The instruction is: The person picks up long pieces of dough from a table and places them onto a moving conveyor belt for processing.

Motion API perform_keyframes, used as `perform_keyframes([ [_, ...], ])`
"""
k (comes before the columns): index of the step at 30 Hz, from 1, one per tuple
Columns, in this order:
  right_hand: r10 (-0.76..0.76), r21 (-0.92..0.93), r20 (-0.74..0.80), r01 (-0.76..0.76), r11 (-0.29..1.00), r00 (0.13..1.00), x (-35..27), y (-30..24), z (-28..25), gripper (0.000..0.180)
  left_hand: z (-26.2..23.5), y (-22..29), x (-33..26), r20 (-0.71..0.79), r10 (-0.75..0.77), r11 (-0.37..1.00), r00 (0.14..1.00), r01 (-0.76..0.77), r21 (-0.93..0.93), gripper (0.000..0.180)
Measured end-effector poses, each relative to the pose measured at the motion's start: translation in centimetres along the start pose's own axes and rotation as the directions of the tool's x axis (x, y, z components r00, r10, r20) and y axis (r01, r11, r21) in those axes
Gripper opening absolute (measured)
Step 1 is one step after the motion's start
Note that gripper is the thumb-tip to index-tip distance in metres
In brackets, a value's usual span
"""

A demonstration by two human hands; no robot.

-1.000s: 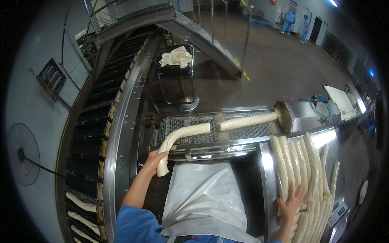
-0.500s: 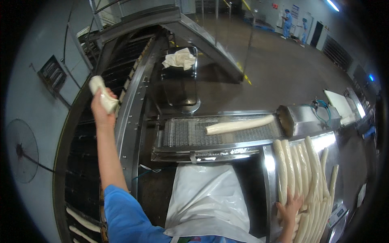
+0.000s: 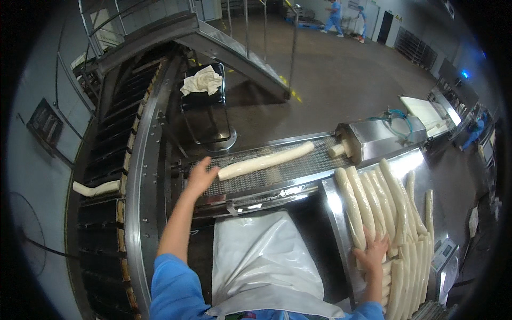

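My left hand (image 3: 200, 177) is open over the left end of a wire-mesh conveyor (image 3: 282, 173). Its fingertips reach the near-left end of a long pale dough roll (image 3: 266, 161) lying along the mesh; whether they touch it I cannot tell. Another dough piece (image 3: 337, 150) pokes out from under the steel housing (image 3: 376, 144) at the right. My right hand (image 3: 372, 250) lies with fingers spread on a row of dough strips (image 3: 368, 200), on the steel table (image 3: 337, 213). A single dough length (image 3: 97, 188) rests across the dark trays (image 3: 104, 154) of the left-hand line.
A steel rail (image 3: 140, 176) borders the tray line. Beyond the mesh stands a black chair (image 3: 205, 101) with a white cloth (image 3: 201, 81), near a metal stair bridge (image 3: 234, 56). A small scale (image 3: 444, 256) sits right of the table. People in blue (image 3: 333, 18) are far back.
My left hand has let go of the dough length, now on the dark trays, and moved right to the mesh conveyor. The roll there has shifted left; another emerges from the housing. The view has turned.
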State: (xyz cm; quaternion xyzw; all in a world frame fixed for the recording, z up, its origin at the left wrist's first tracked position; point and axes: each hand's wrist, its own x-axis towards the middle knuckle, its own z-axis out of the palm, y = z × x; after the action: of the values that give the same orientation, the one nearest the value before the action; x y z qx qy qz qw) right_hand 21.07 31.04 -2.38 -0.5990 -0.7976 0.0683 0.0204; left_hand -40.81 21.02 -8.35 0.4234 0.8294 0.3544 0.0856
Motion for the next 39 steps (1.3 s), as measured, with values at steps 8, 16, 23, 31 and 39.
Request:
perform_keyframes([
  [8,0.032,-0.040,-0.007,-0.032,0.999,0.999,0.3,-0.5,-0.1,0.089,6.5,8.3,-0.9,0.204,0.086,0.956,0.975,-0.139,0.260,0.055],
  [16,0.075,0.024,0.072,-0.077,0.997,0.995,2.0,-1.1,0.0,0.072,3.2,6.6,-6.6,0.283,0.202,0.908,0.937,-0.288,0.305,0.049],
  [23,0.016,-0.140,-0.080,-0.027,0.990,0.997,2.2,1.0,3.4,0.066,-4.1,3.7,-12.3,0.325,-0.320,0.708,0.890,0.453,-0.542,0.037],
  [31,0.049,-0.141,-0.102,-0.063,0.988,0.994,2.3,0.2,3.6,0.066,-19.3,8.5,-15.0,-0.610,-0.287,0.555,0.738,-0.391,-0.734,0.038],
  [39,-0.043,0.258,0.019,0.036,0.965,0.999,3.1,-1.1,3.6,0.060,-28.8,-7.4,-22.9,-0.699,-0.658,0.753,0.279,0.277,-0.597,0.056],
])
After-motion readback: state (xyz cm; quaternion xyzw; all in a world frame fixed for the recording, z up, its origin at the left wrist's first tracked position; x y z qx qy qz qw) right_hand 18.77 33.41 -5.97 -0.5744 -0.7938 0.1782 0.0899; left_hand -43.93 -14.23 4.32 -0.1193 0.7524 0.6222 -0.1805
